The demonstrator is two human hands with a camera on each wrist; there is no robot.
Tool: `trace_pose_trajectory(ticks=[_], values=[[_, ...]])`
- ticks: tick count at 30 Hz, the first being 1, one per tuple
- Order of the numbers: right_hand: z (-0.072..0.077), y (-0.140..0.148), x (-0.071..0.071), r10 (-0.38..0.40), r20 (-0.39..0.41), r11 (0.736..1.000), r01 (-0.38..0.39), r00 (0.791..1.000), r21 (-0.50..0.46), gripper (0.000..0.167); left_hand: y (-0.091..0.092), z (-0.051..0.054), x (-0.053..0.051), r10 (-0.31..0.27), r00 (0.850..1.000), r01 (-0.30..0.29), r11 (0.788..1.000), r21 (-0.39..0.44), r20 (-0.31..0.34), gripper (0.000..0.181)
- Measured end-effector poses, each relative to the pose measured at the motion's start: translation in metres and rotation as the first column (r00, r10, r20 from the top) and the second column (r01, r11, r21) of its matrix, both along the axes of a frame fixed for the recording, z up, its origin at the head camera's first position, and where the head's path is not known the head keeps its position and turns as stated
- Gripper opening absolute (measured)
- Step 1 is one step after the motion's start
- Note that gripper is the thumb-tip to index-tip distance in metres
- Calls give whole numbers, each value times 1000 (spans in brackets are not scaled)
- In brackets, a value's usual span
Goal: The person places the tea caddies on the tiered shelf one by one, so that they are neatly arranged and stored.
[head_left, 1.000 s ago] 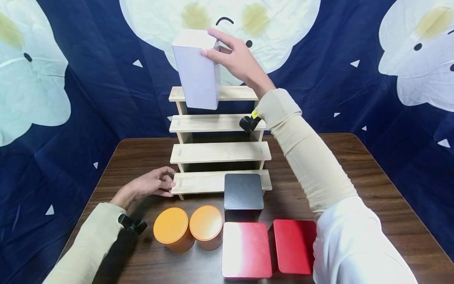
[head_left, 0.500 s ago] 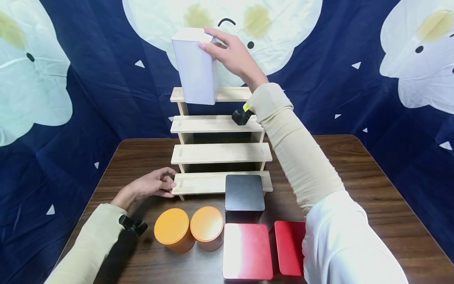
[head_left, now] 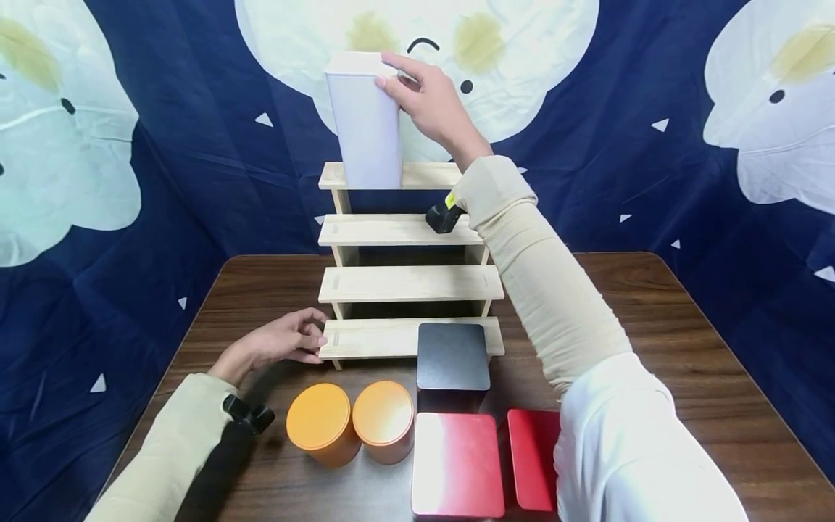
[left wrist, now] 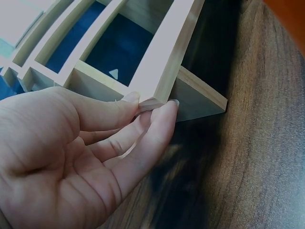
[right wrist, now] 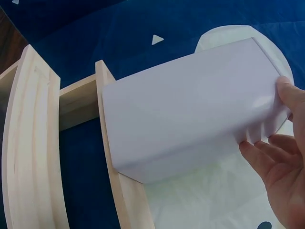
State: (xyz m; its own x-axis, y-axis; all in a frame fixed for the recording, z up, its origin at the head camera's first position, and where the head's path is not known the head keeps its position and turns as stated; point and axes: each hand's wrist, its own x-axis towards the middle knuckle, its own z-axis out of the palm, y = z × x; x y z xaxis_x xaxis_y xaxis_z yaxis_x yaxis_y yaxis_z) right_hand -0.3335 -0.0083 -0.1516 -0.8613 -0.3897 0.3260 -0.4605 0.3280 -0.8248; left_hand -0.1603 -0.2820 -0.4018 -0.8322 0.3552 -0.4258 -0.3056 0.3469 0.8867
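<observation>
Likely seating white box (head_left: 365,129) on top shelf (head_left: 430,175), gripping with right hand (head_left: 438,103), pinching bottom shelf (head_left: 372,338) with left hand (head_left: 275,341); confirm footing, then release

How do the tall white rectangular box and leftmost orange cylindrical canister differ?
Shape: the white box has flat sides; the orange canister is round-sided. State: the right hand holds the box at the pale wooden top shelf; the canister stands untouched on the brown wood-grain table. Shared: both look plain, unmarked.
</observation>
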Motion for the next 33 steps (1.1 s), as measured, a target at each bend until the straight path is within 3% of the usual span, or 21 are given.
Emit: trace_pose_trajectory(ticks=[7,20,33], values=[[-1,-1,-2,-44,-35,998,45,998,49,52,3,-1,-2,8,1000,-8,1000,-20,6,46],[-6,-9,-7,-67,-67,996,70,995,46,53,3,1,-2,0,1000,0,1000,-4,-1,49],[-16,4,2,-62,46,998,63,997,-24,71,4,-2,-2,-1,1000,1,999,-32,-6,47]])
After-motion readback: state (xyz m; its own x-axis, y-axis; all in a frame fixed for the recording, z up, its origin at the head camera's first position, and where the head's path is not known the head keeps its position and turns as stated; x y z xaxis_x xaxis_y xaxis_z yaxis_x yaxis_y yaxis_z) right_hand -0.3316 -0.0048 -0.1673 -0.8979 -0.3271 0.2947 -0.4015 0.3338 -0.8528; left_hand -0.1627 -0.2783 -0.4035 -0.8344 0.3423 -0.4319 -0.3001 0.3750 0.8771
